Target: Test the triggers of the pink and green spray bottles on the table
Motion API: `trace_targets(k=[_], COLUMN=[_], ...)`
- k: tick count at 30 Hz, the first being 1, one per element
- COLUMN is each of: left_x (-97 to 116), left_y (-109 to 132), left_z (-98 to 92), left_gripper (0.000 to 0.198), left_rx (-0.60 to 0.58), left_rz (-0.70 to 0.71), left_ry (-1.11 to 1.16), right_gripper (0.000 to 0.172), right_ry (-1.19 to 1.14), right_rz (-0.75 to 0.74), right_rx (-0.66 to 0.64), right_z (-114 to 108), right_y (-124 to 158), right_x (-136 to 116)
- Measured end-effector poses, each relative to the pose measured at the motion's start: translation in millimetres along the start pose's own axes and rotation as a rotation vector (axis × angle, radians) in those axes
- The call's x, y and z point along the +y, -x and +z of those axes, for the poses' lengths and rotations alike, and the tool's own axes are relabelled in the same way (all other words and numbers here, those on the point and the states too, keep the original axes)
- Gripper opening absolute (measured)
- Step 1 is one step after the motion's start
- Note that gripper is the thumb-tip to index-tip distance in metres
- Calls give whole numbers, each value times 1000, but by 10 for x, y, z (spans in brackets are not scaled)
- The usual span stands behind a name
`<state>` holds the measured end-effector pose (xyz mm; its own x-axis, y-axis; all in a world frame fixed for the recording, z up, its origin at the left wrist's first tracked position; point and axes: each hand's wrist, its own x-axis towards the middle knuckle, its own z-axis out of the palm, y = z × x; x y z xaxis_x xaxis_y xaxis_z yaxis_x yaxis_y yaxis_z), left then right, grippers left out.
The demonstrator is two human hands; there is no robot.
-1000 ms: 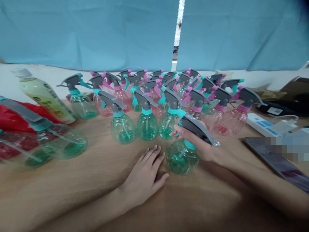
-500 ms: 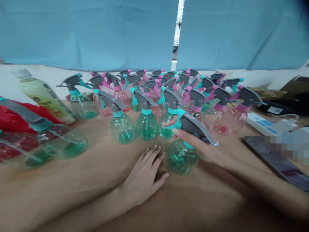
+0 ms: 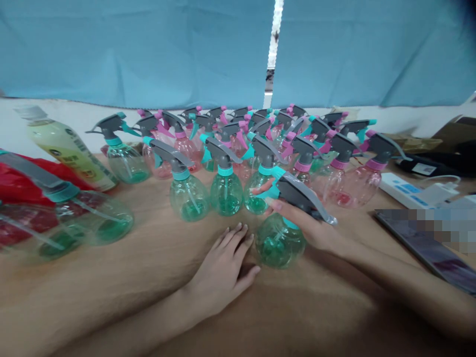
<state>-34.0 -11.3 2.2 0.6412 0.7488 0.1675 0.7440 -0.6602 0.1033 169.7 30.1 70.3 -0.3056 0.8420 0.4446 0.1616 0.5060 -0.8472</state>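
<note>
My right hand is wrapped round the neck and trigger of a green spray bottle, which has a grey head and a turquoise nozzle pointing left. The bottle is upright, close to the wooden table; I cannot tell whether its base touches. My left hand lies palm down on the table just left of this bottle, fingers stretched out and holding nothing. Just beyond my hands stand more green spray bottles with turquoise collars.
Several pink spray bottles stand among green ones at the back. Left are another green spray bottle, a leaning drink bottle and a red bag. A power strip and a phone lie right. Blue cloth hangs behind.
</note>
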Motion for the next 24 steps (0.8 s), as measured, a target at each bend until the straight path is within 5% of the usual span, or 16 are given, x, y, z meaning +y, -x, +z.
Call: trace_targets(k=[24], left_x=[-3], left_y=[7], left_z=[2], left_gripper=[49], left_rx=[26], left_rz=[5], left_ry=[14], right_gripper=[21], right_ry=[13], right_rz=[15], right_rx=[6], right_z=[-7], right_y=[4], right_x=[-13])
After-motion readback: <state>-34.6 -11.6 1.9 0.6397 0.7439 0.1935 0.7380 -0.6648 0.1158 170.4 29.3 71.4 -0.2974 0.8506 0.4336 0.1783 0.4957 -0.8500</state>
